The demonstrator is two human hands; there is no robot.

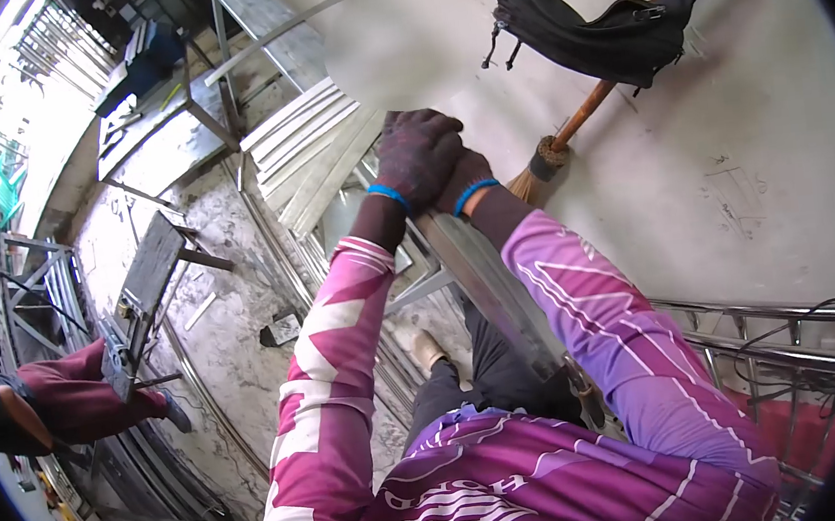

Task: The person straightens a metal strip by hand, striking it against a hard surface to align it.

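My left hand [417, 156], in a dark knit glove with a blue cuff band, is closed, its fingers curled. My right hand [462, 180], gloved the same way, is pressed close beside it, with its fingers curled and partly hidden behind the left. Both are over the far end of a narrow metal-topped bench [489, 289] that runs back toward my body. What they grip, if anything, is hidden. Just left of the hands lie several flat pale metal strips [310, 130], fanned out and overlapping.
A broom [585, 119] leans by the wall, with a black bag [608, 41] hanging near it. At left, a person in dark red trousers [64, 400] sits by a low bench [149, 271]. A work table [159, 135] stands behind; chrome rails [797, 334] are at right.
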